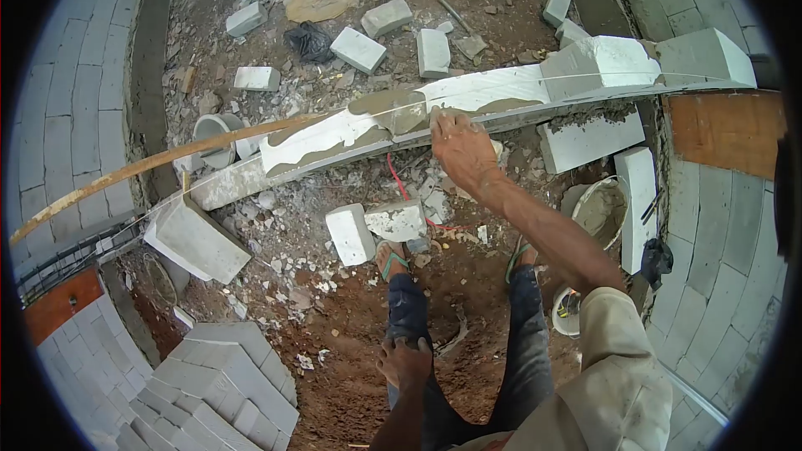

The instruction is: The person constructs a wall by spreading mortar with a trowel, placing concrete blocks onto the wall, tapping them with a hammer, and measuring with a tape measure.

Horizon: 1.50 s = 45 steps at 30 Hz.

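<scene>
My right hand (461, 149) is closed at the near edge of a low block wall (489, 90), with its fingertips by the wall's top. Whatever it grips, if anything, is hidden by the fingers. Just left of those fingers lies a grey heap of wet mortar (388, 108), and thinner mortar is smeared along the white block tops. A thin string runs along the wall near the hand. My left hand (404, 362) rests on my left leg, fingers spread, holding nothing.
A long wooden strip (167, 154) reaches left from the wall. Two loose blocks (351, 234) lie by my left foot. At right stand a bucket of mortar (600, 210) and leaning blocks (637, 200). Stacked blocks (213, 392) fill the lower left; rubble covers the ground.
</scene>
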Available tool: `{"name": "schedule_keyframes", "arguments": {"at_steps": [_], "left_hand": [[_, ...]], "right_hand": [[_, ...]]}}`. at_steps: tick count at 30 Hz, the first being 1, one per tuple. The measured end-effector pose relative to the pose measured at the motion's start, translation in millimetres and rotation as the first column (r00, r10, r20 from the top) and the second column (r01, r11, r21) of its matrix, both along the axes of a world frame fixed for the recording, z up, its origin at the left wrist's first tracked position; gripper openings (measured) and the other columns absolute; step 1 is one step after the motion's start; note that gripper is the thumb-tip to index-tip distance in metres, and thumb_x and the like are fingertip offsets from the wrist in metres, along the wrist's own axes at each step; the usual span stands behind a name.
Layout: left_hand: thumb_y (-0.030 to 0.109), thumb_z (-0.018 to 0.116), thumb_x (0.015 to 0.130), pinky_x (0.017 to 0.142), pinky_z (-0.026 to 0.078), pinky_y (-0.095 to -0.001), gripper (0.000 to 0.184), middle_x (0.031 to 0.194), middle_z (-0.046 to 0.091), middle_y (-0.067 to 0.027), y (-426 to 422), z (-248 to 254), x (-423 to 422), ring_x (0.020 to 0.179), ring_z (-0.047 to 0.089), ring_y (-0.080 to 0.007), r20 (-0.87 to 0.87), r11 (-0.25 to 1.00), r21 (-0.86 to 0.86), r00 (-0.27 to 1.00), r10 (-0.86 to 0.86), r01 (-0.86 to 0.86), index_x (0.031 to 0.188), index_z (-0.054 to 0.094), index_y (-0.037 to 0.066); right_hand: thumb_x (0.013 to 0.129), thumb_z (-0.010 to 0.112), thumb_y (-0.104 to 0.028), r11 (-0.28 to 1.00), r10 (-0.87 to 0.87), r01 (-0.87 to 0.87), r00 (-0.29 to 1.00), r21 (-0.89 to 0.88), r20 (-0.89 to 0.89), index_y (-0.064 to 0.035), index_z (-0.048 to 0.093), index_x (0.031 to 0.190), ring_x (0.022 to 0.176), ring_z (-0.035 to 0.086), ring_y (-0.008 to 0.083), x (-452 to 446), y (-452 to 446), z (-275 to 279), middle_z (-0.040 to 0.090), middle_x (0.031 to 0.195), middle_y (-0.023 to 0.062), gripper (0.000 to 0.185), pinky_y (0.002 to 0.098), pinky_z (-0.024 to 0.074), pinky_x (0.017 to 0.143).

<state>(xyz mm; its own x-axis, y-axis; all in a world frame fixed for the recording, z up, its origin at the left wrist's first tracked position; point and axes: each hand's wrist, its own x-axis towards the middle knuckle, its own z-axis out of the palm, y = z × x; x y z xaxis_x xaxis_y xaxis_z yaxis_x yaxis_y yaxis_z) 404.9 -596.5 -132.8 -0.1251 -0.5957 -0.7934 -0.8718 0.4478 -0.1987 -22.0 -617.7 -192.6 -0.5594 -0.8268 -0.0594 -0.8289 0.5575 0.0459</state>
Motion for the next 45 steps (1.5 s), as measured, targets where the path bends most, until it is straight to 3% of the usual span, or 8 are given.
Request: {"name": "schedule_keyframes", "arguments": {"at_steps": [15,21,28,34,36,37,42,45], "left_hand": [[0.054,0.066,0.098,0.124,0.034,-0.057,0.064,0.16,0.048,-0.0168,-9,0,0,0.15,0.043,-0.0392,0.024,0.993,0.074,0.996,0.089,-0.09,0.142,0.067,0.008],[0.052,0.07,0.095,0.121,0.038,-0.0553,0.06,0.157,0.052,-0.0151,6,-5,-12,0.145,0.048,-0.039,0.038,1.0,0.014,0.999,0.01,-0.011,0.137,0.071,0.009],[0.048,0.072,0.093,0.11,0.048,-0.0549,0.057,0.148,0.06,-0.0155,30,-11,-34,0.138,0.055,-0.04,0.052,0.994,-0.02,0.993,-0.106,0.107,0.133,0.073,0.007],[0.043,0.074,0.092,0.105,0.051,-0.054,0.053,0.143,0.062,-0.0157,54,-27,-37,0.131,0.059,-0.0403,0.118,0.979,-0.018,0.973,-0.199,0.202,0.131,0.073,0.007],[0.041,0.074,0.091,0.105,0.051,-0.0539,0.051,0.141,0.063,-0.0158,63,-28,-36,0.13,0.06,-0.0399,0.111,0.965,-0.037,0.961,-0.254,0.259,0.13,0.074,0.007],[0.04,0.074,0.091,0.105,0.051,-0.0539,0.05,0.14,0.064,-0.016,68,-30,-37,0.128,0.061,-0.0394,0.094,0.955,-0.059,0.954,-0.285,0.291,0.128,0.075,0.007],[0.037,0.074,0.089,0.104,0.05,-0.0539,0.046,0.135,0.066,-0.0155,90,-28,-51,0.126,0.061,-0.0393,0.076,0.933,-0.094,0.937,-0.341,0.347,0.124,0.077,0.007],[0.036,0.074,0.089,0.104,0.05,-0.0542,0.045,0.133,0.066,-0.015,99,-33,-51,0.126,0.061,-0.0396,0.075,0.92,-0.11,0.927,-0.369,0.375,0.123,0.078,0.007]], "right_hand": [[0.099,0.06,-0.007,0.79,-0.52,0.533,0.844,0.303,-0.131,0.0051,0.07,0.123,0.102,0.074,0.0286,-82,101,5,0.07,0.113,0.0171,0.029,0.0372,0.0633,0.077],[0.092,0.065,-0.011,0.953,-0.303,0.296,0.928,0.067,0.215,0.0121,0.064,0.128,0.096,0.077,0.036,-24,47,-3,0.072,0.117,0.0277,0.043,0.0433,0.0646,0.076],[0.095,0.068,-0.03,0.633,-0.41,0.752,0.528,-0.185,0.744,0.0084,0.064,0.132,0.106,0.072,0.0494,98,163,-16,0.072,0.117,0.0303,0.054,0.0547,0.0587,0.095],[0.093,0.072,-0.032,-0.062,-0.669,0.957,-0.251,0.284,0.699,0.0015,0.066,0.13,0.096,0.073,0.0477,172,415,-116,0.076,0.105,0.0264,0.051,0.0514,0.0568,0.086],[0.094,0.071,-0.032,-0.043,-0.848,0.989,-0.109,0.138,0.518,0.0029,0.069,0.119,0.092,0.074,0.0452,162,497,-153,0.075,0.096,0.0246,0.043,0.0512,0.0589,0.08],[0.094,0.071,-0.032,0.253,-0.942,0.92,0.164,0.299,0.294,0.0028,0.071,0.114,0.091,0.075,0.0446,164,551,-201,0.075,0.097,0.0255,0.041,0.0516,0.0598,0.079],[0.098,0.06,-0.024,-0.082,-0.955,0.92,-0.183,0.383,0.235,0.0006,0.076,0.109,0.104,0.078,0.0414,57,616,-240,0.078,0.111,0.0247,0.031,0.0479,0.064,0.085],[0.098,0.063,-0.025,0.124,-0.986,0.957,0.089,0.262,0.141,-0.0018,0.075,0.089,0.079,0.077,0.0348,51,623,-298,0.076,0.09,0.0214,0.028,0.0504,0.0601,0.068]]}}
